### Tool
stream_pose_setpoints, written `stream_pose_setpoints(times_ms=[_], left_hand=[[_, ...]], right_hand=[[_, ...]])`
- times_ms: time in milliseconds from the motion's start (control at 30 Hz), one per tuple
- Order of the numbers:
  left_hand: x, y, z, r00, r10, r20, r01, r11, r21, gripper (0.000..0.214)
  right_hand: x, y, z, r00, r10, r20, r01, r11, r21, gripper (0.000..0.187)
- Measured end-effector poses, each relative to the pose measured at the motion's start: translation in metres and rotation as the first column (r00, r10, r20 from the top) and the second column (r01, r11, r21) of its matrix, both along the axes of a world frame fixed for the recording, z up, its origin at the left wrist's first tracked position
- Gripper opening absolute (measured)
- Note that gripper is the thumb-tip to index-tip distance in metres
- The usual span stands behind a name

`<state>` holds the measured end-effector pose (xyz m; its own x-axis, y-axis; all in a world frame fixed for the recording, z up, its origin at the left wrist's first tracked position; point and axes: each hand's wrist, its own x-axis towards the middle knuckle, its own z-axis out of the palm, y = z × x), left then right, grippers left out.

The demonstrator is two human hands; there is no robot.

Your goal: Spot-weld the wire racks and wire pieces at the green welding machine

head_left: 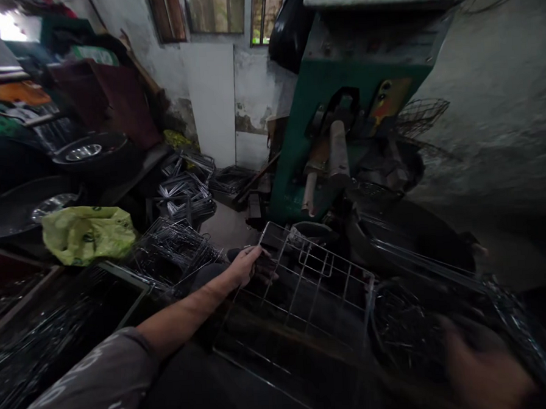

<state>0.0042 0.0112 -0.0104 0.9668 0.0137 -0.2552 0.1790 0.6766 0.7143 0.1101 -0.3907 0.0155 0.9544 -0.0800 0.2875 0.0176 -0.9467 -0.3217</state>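
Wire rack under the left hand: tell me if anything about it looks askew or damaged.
The wire rack lies tilted, its far corner raised where the left hand grips it. No bent wires show. The right hand is too blurred to judge.

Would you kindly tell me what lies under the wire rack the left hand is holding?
Through the silver wire grid rack, gripped by the left hand, only a dark surface shows; what it is stays too dim to tell.

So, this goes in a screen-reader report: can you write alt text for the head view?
The left hand grips the far corner of a rectangular metal wire rack before a green machine. The blurred right hand hovers near tangled wire parts.
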Motion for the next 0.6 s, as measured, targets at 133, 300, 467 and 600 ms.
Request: stream_pose_setpoints(times_ms=[133, 300, 467, 600], left_hand=[[0.001, -0.004, -0.003, 1.000, -0.021, 0.014, 0.021, 1.000, -0.017, 0.044], [-0.001, 0.002, -0.006, 0.999, -0.019, 0.030, 0.020, 0.999, -0.045, 0.043], [-0.001, 0.007, -0.012, 1.000, -0.008, 0.029, 0.009, 0.999, -0.046, 0.045], [0.001, 0.006, -0.015, 0.999, -0.019, 0.042, 0.021, 0.998, -0.062, 0.042]], right_hand=[[0.010, 0.105, 0.004, 0.851, 0.474, 0.226, -0.480, 0.877, -0.032, 0.040], [0.016, 0.184, 0.000, 0.711, 0.665, 0.231, -0.605, 0.745, -0.280, 0.025], [0.010, 0.178, -0.004, 0.699, 0.664, 0.264, -0.567, 0.740, -0.361, 0.020], [0.017, 0.172, -0.001, 0.701, 0.666, 0.256, -0.555, 0.734, -0.391, 0.021]])
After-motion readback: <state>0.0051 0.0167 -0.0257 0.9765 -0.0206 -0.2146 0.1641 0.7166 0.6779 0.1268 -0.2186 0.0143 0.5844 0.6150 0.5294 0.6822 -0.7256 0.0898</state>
